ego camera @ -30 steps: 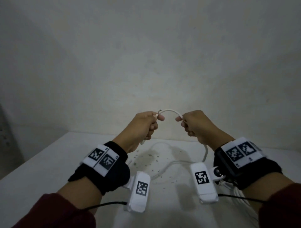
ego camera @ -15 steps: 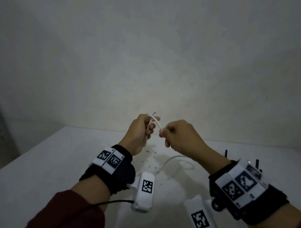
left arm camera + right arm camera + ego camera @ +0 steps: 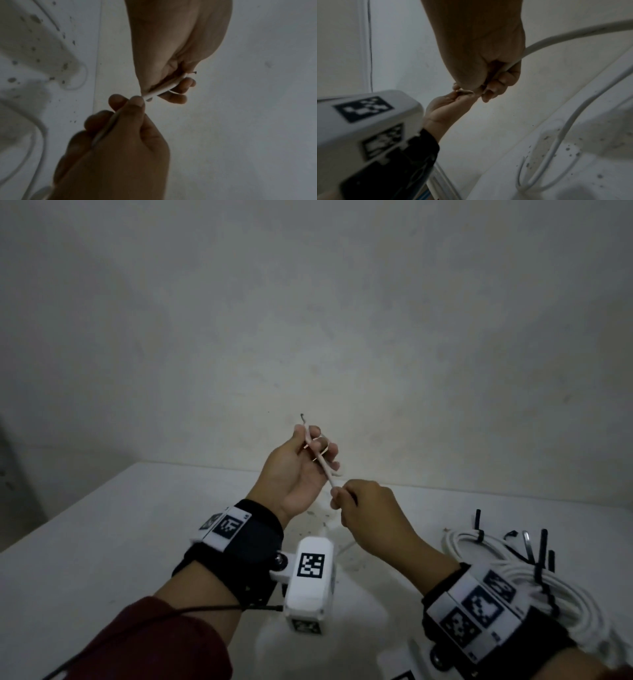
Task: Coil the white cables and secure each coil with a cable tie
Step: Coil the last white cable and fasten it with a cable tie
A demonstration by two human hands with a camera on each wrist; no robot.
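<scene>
A: We are pinching the white cable (image 3: pixel 325 470) in the right hand (image 3: pixel 368 517), feeding it up between the fingers.

B: Beyond, our left hand (image 3: pixel 296 470) is curling round its end; we are keeping loops even, slack trailing on the table (image 3: pixel 102 542).

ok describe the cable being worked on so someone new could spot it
Start at the white table and look above its middle, where both hands meet. The loose white cable runs between the left hand and right hand; unlike the tied coils at right, it carries no black tie.
</scene>
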